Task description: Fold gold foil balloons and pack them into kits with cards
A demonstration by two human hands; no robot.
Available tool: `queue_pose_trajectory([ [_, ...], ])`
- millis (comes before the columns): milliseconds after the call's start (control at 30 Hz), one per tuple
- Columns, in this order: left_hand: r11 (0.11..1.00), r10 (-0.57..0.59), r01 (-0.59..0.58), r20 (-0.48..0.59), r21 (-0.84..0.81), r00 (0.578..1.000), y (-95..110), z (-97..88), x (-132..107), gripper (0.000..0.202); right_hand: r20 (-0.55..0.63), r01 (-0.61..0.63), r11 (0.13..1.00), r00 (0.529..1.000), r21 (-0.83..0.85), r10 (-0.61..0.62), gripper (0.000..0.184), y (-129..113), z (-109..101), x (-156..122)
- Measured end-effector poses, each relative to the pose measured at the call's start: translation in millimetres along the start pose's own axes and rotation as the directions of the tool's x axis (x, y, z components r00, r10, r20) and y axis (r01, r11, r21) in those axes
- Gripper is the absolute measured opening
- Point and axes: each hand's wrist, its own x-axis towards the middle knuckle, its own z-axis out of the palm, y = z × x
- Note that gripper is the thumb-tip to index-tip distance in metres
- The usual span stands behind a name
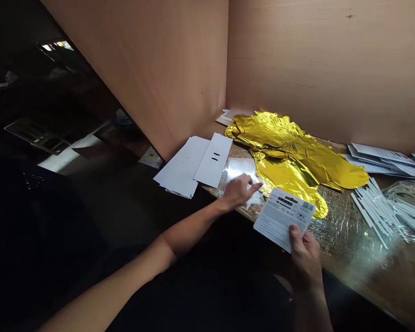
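My right hand grips a printed header card by its lower right edge, thumb on top. The card has a hang slot, small print and a barcode, and is held tilted over the table's front edge. At the stack of clear plastic bags, my left hand has its fingers bent and drawn together on the film. How many bags are between the fingers I cannot tell. Just behind both hands lies a pile of shiny gold foil balloons, flat and overlapping.
White cards with slots lie fanned at the table's left edge. Thin white sticks are on the right, beside a clear bag of sticks. More folded papers rest behind them. Tall brown panels wall the back and left.
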Motion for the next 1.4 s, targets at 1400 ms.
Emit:
queue_pose_trajectory([
  [1400,0.486,-0.062,0.646,0.714,-0.588,0.697,34,62.5,-22,0.053,0.317,-0.29,0.954,0.914,0.078,0.252,0.05,6,-55,-50],
])
